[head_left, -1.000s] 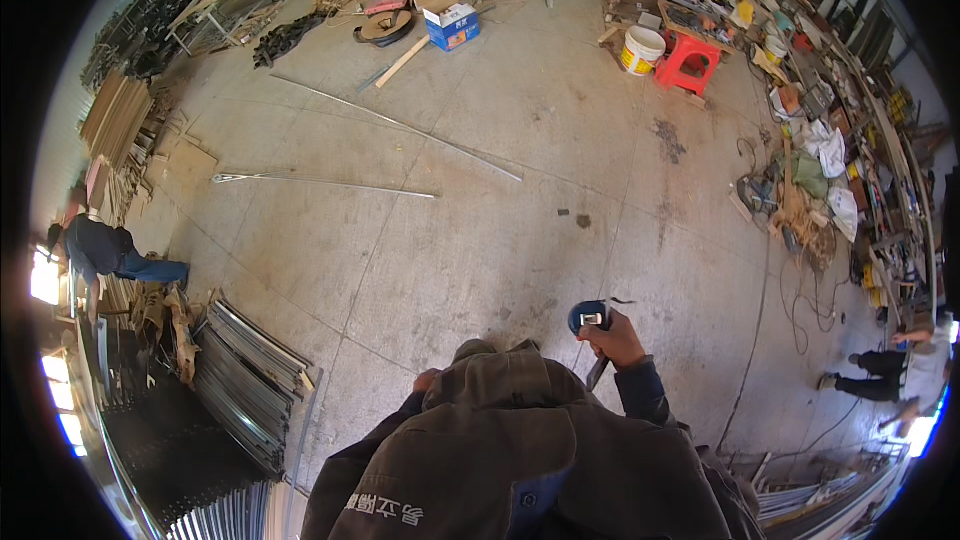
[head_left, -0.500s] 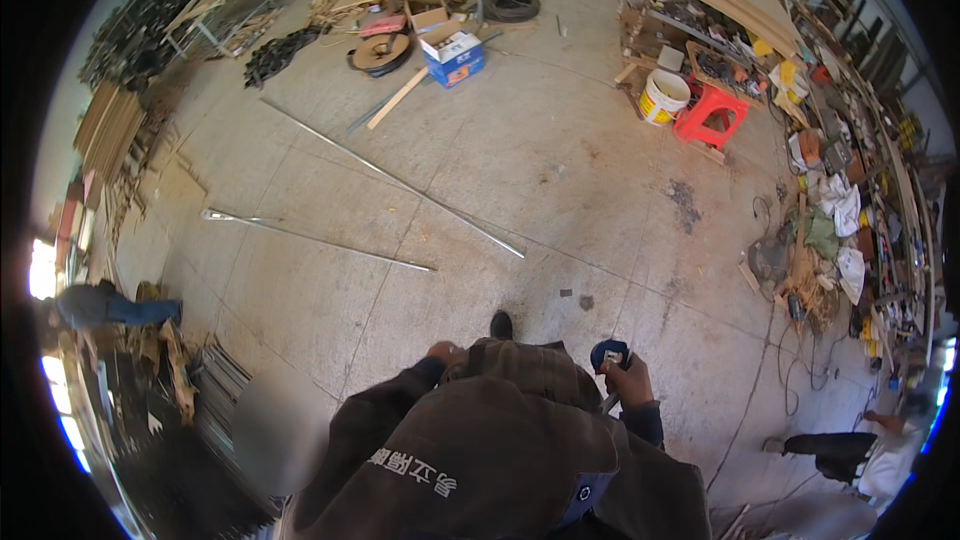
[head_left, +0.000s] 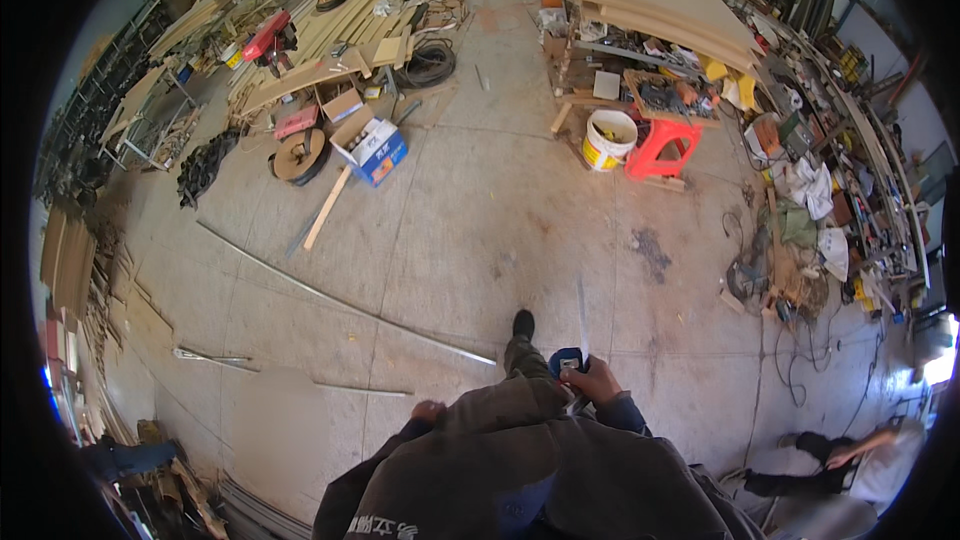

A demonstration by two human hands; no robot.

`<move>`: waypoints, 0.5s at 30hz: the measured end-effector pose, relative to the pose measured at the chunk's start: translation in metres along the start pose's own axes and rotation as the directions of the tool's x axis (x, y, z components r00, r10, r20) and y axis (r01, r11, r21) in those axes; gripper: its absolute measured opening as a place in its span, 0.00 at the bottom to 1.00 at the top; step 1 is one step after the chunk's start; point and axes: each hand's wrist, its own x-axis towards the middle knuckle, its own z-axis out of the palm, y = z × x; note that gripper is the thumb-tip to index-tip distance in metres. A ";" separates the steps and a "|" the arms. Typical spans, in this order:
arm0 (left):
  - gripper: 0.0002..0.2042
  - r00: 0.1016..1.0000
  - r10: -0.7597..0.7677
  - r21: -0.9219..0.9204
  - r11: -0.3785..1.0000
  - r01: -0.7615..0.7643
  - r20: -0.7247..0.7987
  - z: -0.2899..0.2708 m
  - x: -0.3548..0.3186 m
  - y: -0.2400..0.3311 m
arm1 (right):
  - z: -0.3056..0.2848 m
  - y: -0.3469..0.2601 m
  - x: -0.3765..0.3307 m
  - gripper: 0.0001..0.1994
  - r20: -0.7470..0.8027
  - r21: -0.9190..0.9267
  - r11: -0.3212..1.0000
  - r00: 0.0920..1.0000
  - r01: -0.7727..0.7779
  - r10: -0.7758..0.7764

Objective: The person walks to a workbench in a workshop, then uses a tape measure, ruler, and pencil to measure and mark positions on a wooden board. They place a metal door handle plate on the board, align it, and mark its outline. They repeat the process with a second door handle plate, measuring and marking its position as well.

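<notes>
My right hand (head_left: 597, 380) is closed around a blue tape measure (head_left: 567, 362) in front of my body. A thin pale strip, apparently its blade (head_left: 583, 308), stands out ahead of the case. My left hand (head_left: 430, 411) hangs low beside the dark jacket, near the end of a short stretch of metal rod (head_left: 360, 390). Its fingers are too small and hidden to read. Farther ahead, a long thin metal rod (head_left: 340, 290) lies slantwise on the concrete floor. One dark shoe (head_left: 523, 323) shows below me.
Ahead are a blue and white carton (head_left: 378, 152), a cable reel (head_left: 300, 155) and a wooden strip (head_left: 328, 208). A white bucket (head_left: 608, 143) stands beside a red stool (head_left: 664, 148). Clutter and cables line the right side. Another person (head_left: 880, 460) is at the lower right.
My view has shifted forward, so the rods, carton and bucket sit lower in it. The tape measure stays in my right hand, and a pale strip now shows ahead of it.
</notes>
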 end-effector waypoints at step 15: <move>0.18 0.834 -0.547 -0.594 0.646 0.480 0.079 -0.174 0.213 -0.037 | -0.041 -0.302 0.335 0.14 0.103 -0.193 0.960 0.977 0.205 -0.188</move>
